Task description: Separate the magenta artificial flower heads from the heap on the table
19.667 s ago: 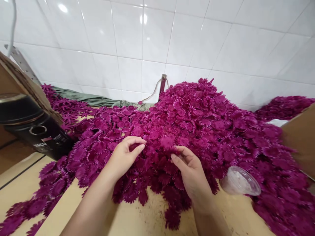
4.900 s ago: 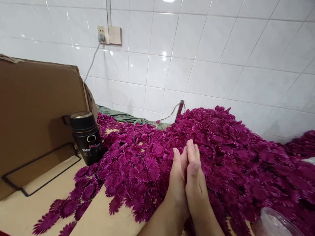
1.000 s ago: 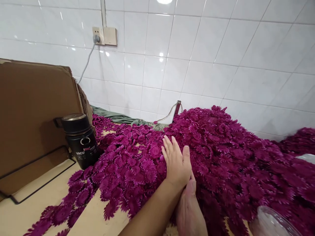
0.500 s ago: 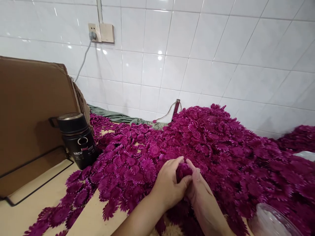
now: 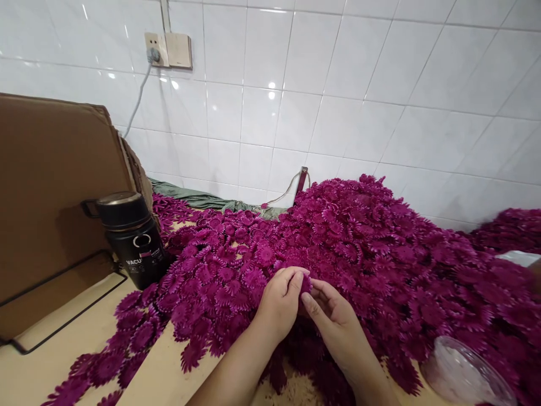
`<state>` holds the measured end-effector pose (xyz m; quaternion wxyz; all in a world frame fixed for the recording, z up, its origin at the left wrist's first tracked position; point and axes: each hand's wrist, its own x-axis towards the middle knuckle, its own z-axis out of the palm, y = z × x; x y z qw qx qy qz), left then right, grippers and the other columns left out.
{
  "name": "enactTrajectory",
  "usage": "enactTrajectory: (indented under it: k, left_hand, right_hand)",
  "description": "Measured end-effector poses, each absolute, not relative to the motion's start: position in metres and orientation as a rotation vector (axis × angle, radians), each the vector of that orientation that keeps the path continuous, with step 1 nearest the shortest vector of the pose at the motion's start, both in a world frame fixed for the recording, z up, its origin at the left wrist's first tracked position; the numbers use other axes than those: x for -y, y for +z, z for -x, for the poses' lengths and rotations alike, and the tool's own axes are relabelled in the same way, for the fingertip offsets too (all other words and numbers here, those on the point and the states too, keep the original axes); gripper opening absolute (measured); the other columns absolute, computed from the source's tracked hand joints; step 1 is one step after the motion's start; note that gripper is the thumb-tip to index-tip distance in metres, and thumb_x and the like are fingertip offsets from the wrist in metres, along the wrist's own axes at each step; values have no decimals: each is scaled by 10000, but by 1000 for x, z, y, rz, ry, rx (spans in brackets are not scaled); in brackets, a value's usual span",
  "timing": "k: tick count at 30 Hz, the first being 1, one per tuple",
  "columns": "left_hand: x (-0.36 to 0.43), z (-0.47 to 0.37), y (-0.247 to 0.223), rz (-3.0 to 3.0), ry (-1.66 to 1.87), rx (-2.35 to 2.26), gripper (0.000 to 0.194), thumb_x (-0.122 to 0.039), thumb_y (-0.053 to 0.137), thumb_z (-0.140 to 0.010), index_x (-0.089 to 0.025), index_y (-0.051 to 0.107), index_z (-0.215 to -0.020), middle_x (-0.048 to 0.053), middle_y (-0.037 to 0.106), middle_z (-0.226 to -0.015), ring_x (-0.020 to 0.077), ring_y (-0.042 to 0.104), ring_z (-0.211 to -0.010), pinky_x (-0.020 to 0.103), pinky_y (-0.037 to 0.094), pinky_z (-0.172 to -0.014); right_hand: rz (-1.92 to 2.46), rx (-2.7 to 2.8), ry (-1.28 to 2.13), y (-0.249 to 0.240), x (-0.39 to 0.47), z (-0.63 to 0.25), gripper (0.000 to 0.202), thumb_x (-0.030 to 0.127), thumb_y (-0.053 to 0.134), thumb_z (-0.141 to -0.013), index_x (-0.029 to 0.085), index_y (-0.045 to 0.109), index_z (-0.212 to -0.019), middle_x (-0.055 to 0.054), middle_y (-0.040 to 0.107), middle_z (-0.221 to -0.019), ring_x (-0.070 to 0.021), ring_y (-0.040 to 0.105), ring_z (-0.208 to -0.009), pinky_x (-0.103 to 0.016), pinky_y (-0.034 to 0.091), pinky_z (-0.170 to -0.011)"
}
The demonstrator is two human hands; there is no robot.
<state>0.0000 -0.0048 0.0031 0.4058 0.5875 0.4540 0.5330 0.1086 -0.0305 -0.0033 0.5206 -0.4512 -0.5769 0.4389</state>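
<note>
In the head view, a magenta fabric flower (image 5: 306, 283) is held between my two hands, mostly covered by the fingers. My left hand (image 5: 282, 301) is closed, its thumb pressing the flower against the curled fingers. From the other side my right hand (image 5: 333, 316) grips it, thumb in front and fingers bent behind. Both hands are just above the near edge of a large heap of similar magenta flowers (image 5: 262, 259) with fringed petals. More flowers lie in shadow below my wrists.
A black vacuum flask (image 5: 134, 239) stands at left before a cardboard box (image 5: 54, 186) and a black wire frame (image 5: 71, 318). A clear plastic tub (image 5: 465, 372) holding whitish material sits at near right. Behind the heap is a white tiled wall with a plugged socket (image 5: 156, 49).
My hands have gone from cupping with fingertips together to pinching the flower with both thumbs. The right hand has turned so its thumb shows. The view has shifted slightly.
</note>
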Motion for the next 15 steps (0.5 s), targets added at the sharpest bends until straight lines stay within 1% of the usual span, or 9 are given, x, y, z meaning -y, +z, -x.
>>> enactTrajectory:
  k: [3,5,8,10,12,15]
  left_hand:
    - [8,2,6,-1351,1298,-1119,215,-165,457,-767,-162,632,-892,73,655,-980,185,571,-954,315,402,-891]
    - [11,5,8,-1224,1250,-1057,240,-135,512,-731,-162,619,-944,63,652,-1009,177,564,-977,303,396,-894]
    - [15,9,8,-1065,1186,-962,309,-147,608,-674,-169,615,-981,48,659,-998,176,560,-986,283,397,-875]
    - [16,10,7,-1017,1144,-915,307,-178,652,-645,-166,630,-951,45,670,-944,173,575,-940,274,406,-842]
    - [16,10,6,-1011,1120,-903,278,-213,689,-614,-164,644,-884,26,674,-841,156,588,-840,265,416,-795]
    - [16,7,6,-1038,1151,-953,252,-220,735,-550,-162,634,-773,-24,632,-681,117,565,-704,244,418,-734]
  right_hand:
    - [1081,1400,1018,-2,30,-109,272,347,578,-740,185,574,-959,-53,641,-867,-172,593,-797,-305,479,-753]
    - [1105,1364,1012,-2,30,-111,236,314,578,-726,179,583,-920,-28,623,-787,-150,574,-718,-282,474,-696]
    - [1135,1268,1048,0,29,-115,180,283,588,-680,169,588,-819,15,566,-652,-115,511,-599,-241,442,-590]
    - [1116,1202,1095,2,29,-117,158,288,592,-653,168,575,-754,29,540,-617,-105,487,-581,-228,424,-568]
    - [1100,1141,1128,3,28,-117,165,308,599,-629,168,561,-709,35,525,-608,-99,474,-577,-223,416,-561]
    - [1096,1105,1125,2,28,-116,179,322,609,-614,169,547,-683,41,512,-605,-90,455,-564,-217,406,-553]
